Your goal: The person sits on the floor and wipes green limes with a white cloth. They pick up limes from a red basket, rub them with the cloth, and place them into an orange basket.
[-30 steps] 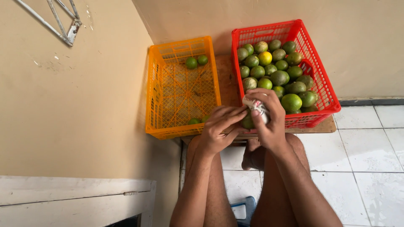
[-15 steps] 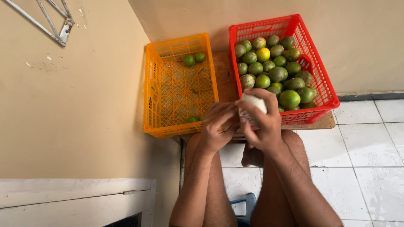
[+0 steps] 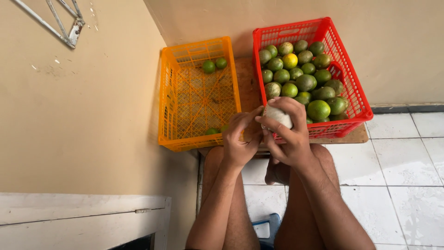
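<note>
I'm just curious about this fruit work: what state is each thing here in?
Red crate: nearly full of green fruit.
Orange crate: almost bare, a few green fruits.
White cloth: bunched in right hand.
Left hand: fingertips meeting the cloth.
</note>
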